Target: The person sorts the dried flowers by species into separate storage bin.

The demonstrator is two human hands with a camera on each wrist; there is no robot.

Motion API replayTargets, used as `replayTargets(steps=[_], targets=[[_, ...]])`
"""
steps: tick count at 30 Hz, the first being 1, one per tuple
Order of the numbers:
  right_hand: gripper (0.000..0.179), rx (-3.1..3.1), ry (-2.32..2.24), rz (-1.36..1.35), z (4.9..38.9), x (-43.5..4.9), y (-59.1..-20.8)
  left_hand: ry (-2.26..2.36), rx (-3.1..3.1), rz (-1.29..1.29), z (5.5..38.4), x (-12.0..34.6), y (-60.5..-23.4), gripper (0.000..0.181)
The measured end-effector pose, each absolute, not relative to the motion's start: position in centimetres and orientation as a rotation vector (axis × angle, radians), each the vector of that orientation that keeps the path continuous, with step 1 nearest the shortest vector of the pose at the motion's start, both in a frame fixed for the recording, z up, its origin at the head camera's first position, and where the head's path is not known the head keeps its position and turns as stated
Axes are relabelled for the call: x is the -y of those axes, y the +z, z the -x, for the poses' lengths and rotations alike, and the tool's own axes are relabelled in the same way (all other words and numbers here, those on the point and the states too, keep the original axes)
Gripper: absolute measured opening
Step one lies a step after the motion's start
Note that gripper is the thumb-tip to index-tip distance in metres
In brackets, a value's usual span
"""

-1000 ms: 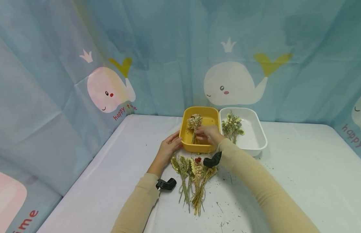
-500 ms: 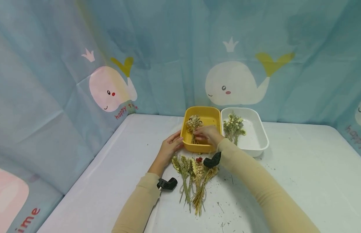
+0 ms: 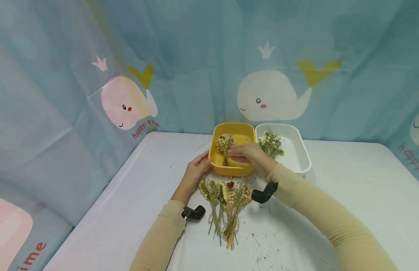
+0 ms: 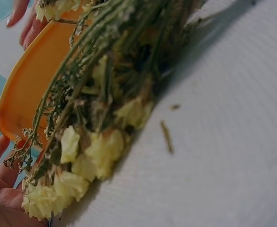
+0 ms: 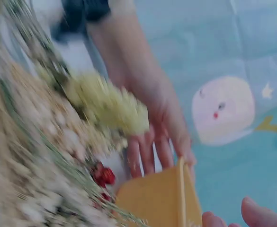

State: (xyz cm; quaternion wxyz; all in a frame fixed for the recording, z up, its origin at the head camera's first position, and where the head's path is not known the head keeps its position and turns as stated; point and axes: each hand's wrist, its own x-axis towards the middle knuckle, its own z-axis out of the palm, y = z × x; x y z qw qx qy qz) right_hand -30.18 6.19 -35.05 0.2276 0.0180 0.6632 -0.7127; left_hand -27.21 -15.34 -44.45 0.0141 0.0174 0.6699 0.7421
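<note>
A bunch of dried flowers (image 3: pixel 224 142) with whitish heads lies in the yellow tray (image 3: pixel 231 171), near its left side. Just right of its stems is my right hand (image 3: pixel 248 152), fingers extended, nothing visible in its grasp. In the right wrist view its thumb and fingertips (image 5: pixel 256 215) stand apart. My left hand (image 3: pixel 195 174) rests against the tray's near left corner with fairly straight fingers; the right wrist view shows the left hand (image 5: pixel 150 104) at the tray's wall. Several more dried flower bunches (image 3: pixel 226 203) lie on the table in front of the tray.
A white tray (image 3: pixel 299 156) stands right beside the yellow one, holding a yellow-green dried flower bunch (image 3: pixel 270 143). Bits of stem are scattered over the white tabletop (image 3: pixel 263 241). A blue curtain (image 3: pixel 196 75) with whale prints hangs behind and to the left.
My right hand has come away from the flower bunch in the yellow tray, its wrist shifting right. That bunch stays in the tray. My left hand keeps its place at the corner.
</note>
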Motion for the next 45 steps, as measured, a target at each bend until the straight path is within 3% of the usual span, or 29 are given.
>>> replayTargets(steps=[20,45], targets=[[0.052,-1.731,-1.891,0.191,22.4,-12.2,-35.2,2.335,-2.054,-0.049,27.3,15.8,-44.7,0.051],[0.046,-1.705,-1.810,0.209,18.8,-14.0,-38.6,2.298,-2.092,-0.050,27.5,15.7,-44.6,0.053]])
